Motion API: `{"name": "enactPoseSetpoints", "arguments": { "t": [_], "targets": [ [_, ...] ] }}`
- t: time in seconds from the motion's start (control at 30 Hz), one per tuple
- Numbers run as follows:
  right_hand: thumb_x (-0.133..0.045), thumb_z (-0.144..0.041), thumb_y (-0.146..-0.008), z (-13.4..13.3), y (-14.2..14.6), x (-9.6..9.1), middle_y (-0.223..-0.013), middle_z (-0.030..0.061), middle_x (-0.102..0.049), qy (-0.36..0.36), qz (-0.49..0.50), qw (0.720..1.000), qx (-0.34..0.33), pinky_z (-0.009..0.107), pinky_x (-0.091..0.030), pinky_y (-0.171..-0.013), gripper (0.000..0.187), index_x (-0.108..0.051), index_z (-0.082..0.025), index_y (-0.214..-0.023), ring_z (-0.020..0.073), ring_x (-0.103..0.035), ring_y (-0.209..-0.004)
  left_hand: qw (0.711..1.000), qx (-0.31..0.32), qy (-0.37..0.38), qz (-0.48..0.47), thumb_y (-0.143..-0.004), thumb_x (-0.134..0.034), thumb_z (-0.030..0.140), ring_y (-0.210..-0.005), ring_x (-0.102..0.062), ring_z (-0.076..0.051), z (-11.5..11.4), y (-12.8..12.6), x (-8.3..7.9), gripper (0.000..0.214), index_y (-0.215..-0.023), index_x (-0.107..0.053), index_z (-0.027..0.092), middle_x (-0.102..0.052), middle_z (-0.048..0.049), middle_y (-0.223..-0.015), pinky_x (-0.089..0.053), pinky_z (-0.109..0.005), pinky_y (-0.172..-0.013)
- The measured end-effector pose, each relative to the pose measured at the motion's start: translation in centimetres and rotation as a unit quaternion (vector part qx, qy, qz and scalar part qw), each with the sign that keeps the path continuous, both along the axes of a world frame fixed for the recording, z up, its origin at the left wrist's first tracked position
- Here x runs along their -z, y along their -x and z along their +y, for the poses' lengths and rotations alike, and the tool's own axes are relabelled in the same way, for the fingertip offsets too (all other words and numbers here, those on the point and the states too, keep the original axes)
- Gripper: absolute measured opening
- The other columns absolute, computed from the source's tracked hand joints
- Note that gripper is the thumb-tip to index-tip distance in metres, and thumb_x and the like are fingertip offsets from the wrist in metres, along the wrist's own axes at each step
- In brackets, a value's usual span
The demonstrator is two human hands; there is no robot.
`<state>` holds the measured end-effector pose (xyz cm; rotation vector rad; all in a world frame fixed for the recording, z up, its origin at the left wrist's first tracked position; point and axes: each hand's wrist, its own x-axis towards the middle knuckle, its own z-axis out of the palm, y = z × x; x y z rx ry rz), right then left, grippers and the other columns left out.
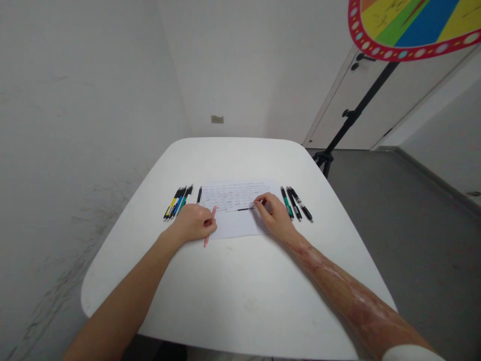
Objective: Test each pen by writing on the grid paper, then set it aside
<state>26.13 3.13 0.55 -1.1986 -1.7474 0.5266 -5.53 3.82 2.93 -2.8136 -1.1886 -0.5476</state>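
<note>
My left hand is closed around a slim pink pen barrel, which slants out above and below the fingers. My right hand pinches a thin pen refill with a black stretch, lying level over the paper and pointing left. Beneath both hands is a white sheet of paper, its upper part covered with lines of handwriting. Beside the left hand, a black pen rests at the sheet's left edge, partly hidden by the hand.
Several pens with yellow, blue, green and black parts lie left of the sheet. On the right lie a green pen and two black-and-clear pens. The white table has rounded corners. A colourful wheel stands on a black tripod beyond.
</note>
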Motion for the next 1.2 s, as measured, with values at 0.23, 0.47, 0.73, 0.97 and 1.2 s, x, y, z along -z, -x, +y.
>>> {"name": "enactPoseSetpoints", "arguments": {
  "t": [0.23, 0.47, 0.73, 0.97, 1.2],
  "targets": [
    [-0.061, -0.040, -0.104, 0.1, 0.1, 0.4, -0.099, 0.0081, -0.073, 0.023, 0.078, 0.995, 0.058, 0.038, -0.050, -0.072, 0.017, -0.068, -0.025, -0.101, 0.0260, -0.066, -0.094, 0.998, -0.022, -0.022, -0.046, -0.103, -0.062, 0.031, -0.066, -0.063, -0.017, -0.1, -1.3, -0.5, 0.029, -0.076, -0.066, 0.020, -0.069, -0.0019, -0.072, -0.042, -0.031, -0.065],
    [-0.061, -0.042, -0.104, 0.3, -0.1, 0.5, -0.100, 0.0074, -0.072, 0.025, 0.148, 0.983, 0.103, 0.038, -0.052, -0.077, 0.017, -0.066, -0.025, -0.102, 0.0254, -0.065, -0.095, 0.999, -0.041, 0.016, 0.011, -0.105, -0.068, 0.035, -0.092, -0.073, -0.026, 0.1, -3.3, -1.1, 0.017, -0.108, -0.071, 0.019, -0.076, -0.0082, -0.102, -0.051, -0.039, -0.085],
    [-0.060, -0.043, -0.106, 0.8, -0.5, 1.1, -0.103, 0.0059, -0.071, 0.006, 0.169, 0.979, 0.110, 0.041, -0.054, -0.090, 0.017, -0.065, -0.027, -0.106, 0.0248, -0.067, -0.098, 0.992, -0.021, 0.036, 0.119, -0.106, -0.059, 0.029, -0.082, -0.073, -0.026, 1.0, -5.6, -1.8, 0.019, -0.096, -0.071, 0.018, -0.077, -0.0105, -0.097, -0.051, -0.040, -0.081],
    [-0.066, -0.036, -0.103, 0.1, 0.0, 0.1, -0.095, 0.0057, -0.073, -0.022, 0.080, 0.994, 0.078, 0.043, -0.051, -0.085, 0.013, -0.070, -0.026, -0.097, 0.0252, -0.065, -0.089, 0.984, -0.070, 0.086, 0.140, -0.096, -0.068, 0.026, -0.078, -0.075, -0.029, 0.3, -7.4, -2.4, 0.024, -0.074, -0.071, 0.017, -0.078, -0.0123, -0.080, -0.052, -0.041, -0.079],
    [-0.073, -0.023, -0.096, -0.3, 0.4, -0.5, -0.084, 0.0033, -0.078, -0.053, -0.106, 0.993, -0.018, 0.046, -0.046, -0.085, 0.013, -0.072, -0.026, -0.084, 0.0271, -0.064, -0.085, 0.988, -0.085, 0.089, 0.093, -0.094, -0.068, 0.029, -0.075, -0.072, -0.029, -1.1, -7.9, -1.8, 0.027, -0.070, -0.071, 0.019, -0.070, -0.0084, -0.068, -0.051, -0.042, -0.078]
  ]
}}
